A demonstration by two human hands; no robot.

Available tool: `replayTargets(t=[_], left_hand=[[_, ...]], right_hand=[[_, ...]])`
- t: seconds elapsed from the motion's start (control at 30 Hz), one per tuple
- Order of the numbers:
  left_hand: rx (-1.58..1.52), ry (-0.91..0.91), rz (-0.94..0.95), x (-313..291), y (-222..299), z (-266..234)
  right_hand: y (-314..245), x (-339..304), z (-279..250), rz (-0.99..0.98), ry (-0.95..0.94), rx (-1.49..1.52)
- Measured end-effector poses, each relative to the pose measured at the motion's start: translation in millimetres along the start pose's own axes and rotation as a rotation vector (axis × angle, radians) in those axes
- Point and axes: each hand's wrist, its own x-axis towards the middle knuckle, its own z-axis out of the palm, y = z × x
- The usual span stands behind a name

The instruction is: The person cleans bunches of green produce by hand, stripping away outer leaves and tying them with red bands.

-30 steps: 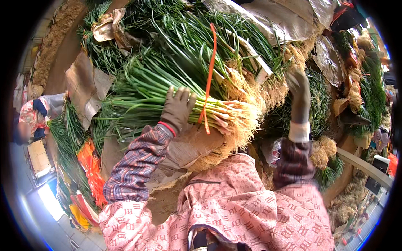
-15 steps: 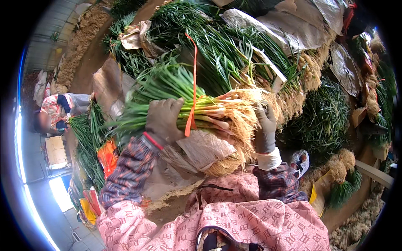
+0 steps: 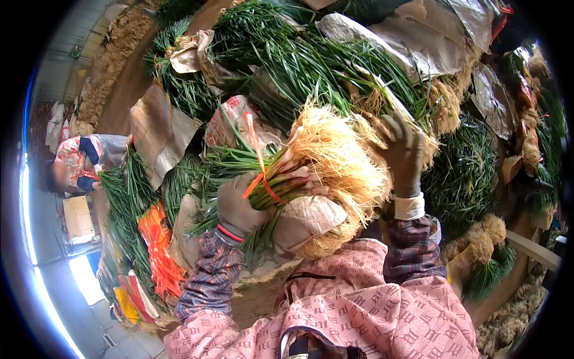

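Note:
My gloved left hand (image 3: 240,206) is wrapped round a bunch of green onions (image 3: 293,179), just below its orange-red tie (image 3: 263,170). The bunch's pinkish-white stems and pale, stringy roots (image 3: 338,155) point to the upper right, while the green leaves trail left behind my hand. To the right of the roots, my gloved right hand (image 3: 403,155) is raised with fingers apart, holding nothing. A whitish sheet-like wrapping (image 3: 314,218) lies under the roots, over another rooty clump (image 3: 332,242) at my lap.
Heaps of green onions (image 3: 281,66) spread ahead, with brown-white sacks (image 3: 418,36) on top. More leaves (image 3: 460,167) are piled at right. Orange ties (image 3: 160,254) hang at left. Another person (image 3: 81,158) works at the far left beside a cream-coloured box (image 3: 79,216).
The bunch has swung so its roots tip upward, and the tie now encircles the stems. My right hand has come off the roots, moving right and up. My left hand has shifted lower.

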Motion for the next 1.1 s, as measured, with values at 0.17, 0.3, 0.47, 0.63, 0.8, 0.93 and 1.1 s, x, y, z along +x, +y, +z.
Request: replayTargets(t=[0.17, 0.3, 0.47, 0.63, 0.8, 0.93, 1.1], left_hand=[[0.061, 0.054, 0.155, 21, 13, -3], [0.33, -0.338, -0.005, 36, -20, 10], [0.569, -0.364, -0.003, 28, -15, 57], [0.479, -0.282, -0.073, 17, 0, 51], [0.569, -0.03, -0.381, -6, 49, 82], [0.714, -0.038, -0.3, 25, 38, 103], [0.851, -0.274, -0.133, 78, -33, 120]], right_hand=[[49, -26, 6, 0.186, 0.174, -0.106], [47, -29, -7, 0.339, 0.089, -0.388], [-18, 18, 51, -0.257, 0.274, -0.779], [72, 98, 135, 0.234, -0.456, -1.494], [131, 104, 128, 0.559, -0.416, -1.07], [94, 113, 147, 1.052, -0.123, -0.398], [112, 41, 122, 0.343, -0.633, -0.79]])
